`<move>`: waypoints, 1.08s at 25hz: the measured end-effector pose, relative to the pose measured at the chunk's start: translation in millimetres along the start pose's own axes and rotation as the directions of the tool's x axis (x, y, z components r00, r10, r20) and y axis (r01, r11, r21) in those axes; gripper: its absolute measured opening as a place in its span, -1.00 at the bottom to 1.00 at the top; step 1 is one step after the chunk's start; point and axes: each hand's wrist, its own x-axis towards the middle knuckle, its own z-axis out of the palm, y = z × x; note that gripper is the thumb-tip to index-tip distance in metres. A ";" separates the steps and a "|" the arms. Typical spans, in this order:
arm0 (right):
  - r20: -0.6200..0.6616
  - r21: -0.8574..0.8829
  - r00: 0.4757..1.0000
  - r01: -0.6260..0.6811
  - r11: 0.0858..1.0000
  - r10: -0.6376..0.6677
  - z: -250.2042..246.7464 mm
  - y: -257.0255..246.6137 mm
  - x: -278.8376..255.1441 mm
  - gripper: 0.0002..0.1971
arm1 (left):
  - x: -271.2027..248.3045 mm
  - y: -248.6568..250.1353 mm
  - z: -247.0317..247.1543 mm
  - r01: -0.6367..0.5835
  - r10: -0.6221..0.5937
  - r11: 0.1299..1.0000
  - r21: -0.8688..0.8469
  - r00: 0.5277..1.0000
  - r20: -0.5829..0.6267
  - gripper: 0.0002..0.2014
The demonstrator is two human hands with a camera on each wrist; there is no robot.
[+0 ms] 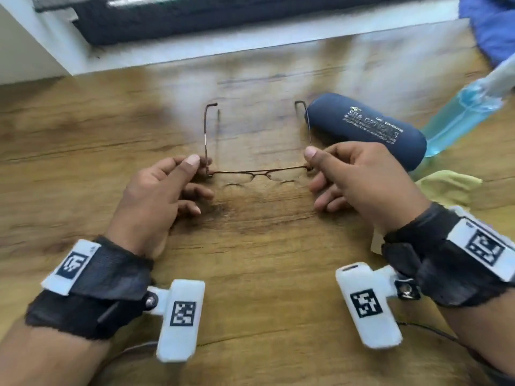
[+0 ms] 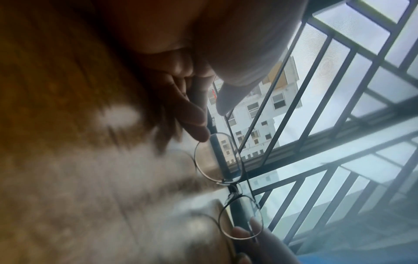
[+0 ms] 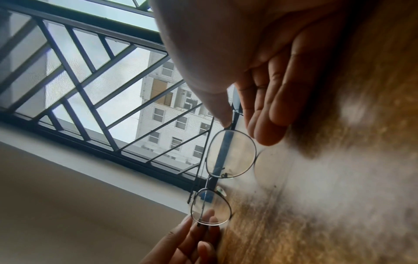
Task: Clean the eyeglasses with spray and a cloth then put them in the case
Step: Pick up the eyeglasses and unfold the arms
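Thin metal-framed eyeglasses are held just above the wooden table with both temples unfolded and pointing away from me. My left hand pinches the left hinge between thumb and forefinger. My right hand pinches the right hinge the same way. The wrist views show the round lenses against the window. A closed dark blue glasses case lies just beyond my right hand. A blue spray bottle lies to its right. A yellow cloth sits crumpled beside my right wrist.
A white window sill and barred window run along the table's far edge. A blue fabric item lies at the far right corner. Bare wood stretches to the left of my left hand.
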 end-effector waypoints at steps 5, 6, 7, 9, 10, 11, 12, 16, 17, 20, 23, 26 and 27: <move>0.072 0.010 0.993 0.091 0.996 -0.091 -3.2 9.4 3.7 -0.64 | 6.0 -4.8 -0.3 -0.052 0.052 0.997 -0.050 0.999 0.001 -0.81; 0.081 0.029 0.990 0.110 0.994 -0.112 -4.5 10.9 4.4 -0.64 | 6.4 -5.4 -0.2 -0.069 0.069 0.994 -0.080 0.998 -0.003 -0.82; 0.087 0.051 0.988 0.126 0.991 -0.130 -6.3 12.6 2.8 -0.63 | 4.2 -5.2 -0.6 -0.076 0.076 0.991 -0.107 0.997 0.002 -0.81; 0.089 0.086 0.981 0.166 0.982 -0.174 -7.6 11.8 -5.3 -0.60 | -3.4 -1.4 -1.2 -0.088 0.091 0.987 -0.135 0.996 0.014 -0.79; 0.086 0.101 0.979 0.174 0.980 -0.182 -7.8 11.1 -12.1 -0.59 | -9.4 -0.3 -1.2 -0.081 0.084 0.986 -0.145 0.996 0.015 -0.78; 0.084 0.117 0.978 0.179 0.977 -0.189 -8.6 7.7 -16.5 -0.57 | -14.6 3.7 -0.8 -0.068 0.071 0.986 -0.154 0.997 0.018 -0.78; 0.080 0.132 0.979 0.177 0.975 -0.188 -8.2 8.6 -17.3 -0.56 | -15.6 2.7 1.2 -0.049 0.052 0.988 -0.148 0.999 0.013 -0.77; 0.058 0.113 0.978 0.192 0.975 -0.199 -7.8 8.5 -24.0 -0.55 | -24.6 10.1 9.8 -0.020 0.016 0.993 -0.118 0.999 -0.039 -0.81; 0.059 0.110 0.978 0.192 0.975 -0.200 -7.1 8.2 -23.1 -0.56 | -25.0 12.1 12.3 -0.026 0.020 0.994 -0.110 0.998 -0.052 -0.82; 0.061 0.141 0.973 0.215 0.967 -0.225 -6.1 10.8 -21.1 -0.64 | -21.2 12.6 14.5 -0.031 0.029 0.999 -0.043 0.998 -0.058 -0.80; 0.059 0.185 0.954 0.278 0.943 -0.293 -9.1 13.8 -15.4 -0.71 | -16.0 10.8 8.4 -0.009 0.005 0.996 -0.092 0.999 -0.045 -0.78; 0.072 0.146 0.932 0.342 0.928 -0.355 -8.9 16.1 -5.8 -0.75 | -14.1 12.5 6.0 -0.055 0.049 0.991 -0.125 0.998 -0.050 -0.92; 0.069 0.102 0.924 0.369 0.924 -0.376 -8.4 17.5 -2.8 -0.75 | -13.5 12.1 6.2 -0.081 0.075 0.990 -0.118 0.996 -0.053 -0.84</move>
